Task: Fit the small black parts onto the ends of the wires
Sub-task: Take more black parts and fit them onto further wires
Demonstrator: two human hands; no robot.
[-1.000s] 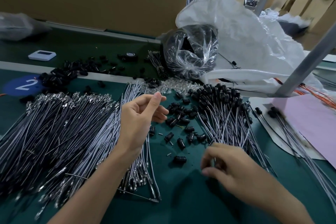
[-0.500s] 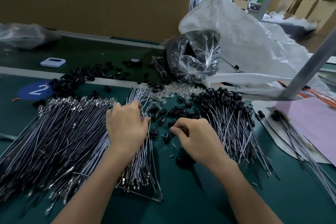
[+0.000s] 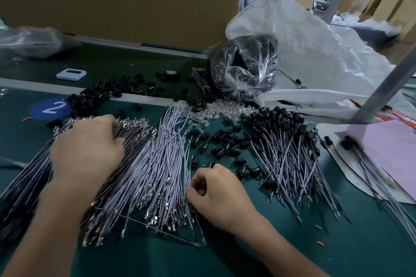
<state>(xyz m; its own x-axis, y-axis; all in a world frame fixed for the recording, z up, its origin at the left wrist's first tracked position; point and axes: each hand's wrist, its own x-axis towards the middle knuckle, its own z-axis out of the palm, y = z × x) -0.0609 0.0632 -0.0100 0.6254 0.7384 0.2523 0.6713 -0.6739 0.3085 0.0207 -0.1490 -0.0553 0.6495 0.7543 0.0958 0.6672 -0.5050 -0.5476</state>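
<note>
Bulging with black parts, a knotted clear plastic bag (image 3: 244, 69) sits at the far side of the green tabletop (image 3: 247, 254), against a large white sack (image 3: 315, 51) whose contents cannot be seen. Loose small black parts (image 3: 225, 144) lie scattered in the middle of the tabletop, between a pile of pale wires (image 3: 157, 164) and a fan of finished wires (image 3: 288, 153).

The left hand (image 3: 87, 148) lies palm down on a bundle of dark wires (image 3: 22, 186), fingers bent over its metal-tipped far ends; motion blur hides whether it grips any. The right hand (image 3: 218, 191) rests at the near right edge of the pale wires, fingers curled in and thumb against forefinger; what it pinches, if anything, cannot be told.

The pale wires run lengthwise away from the person, metal terminals at the near end. The dark wires slant from near left to far right. The finished wires carry their black parts at the far end, bare tails spreading toward the person.
</note>
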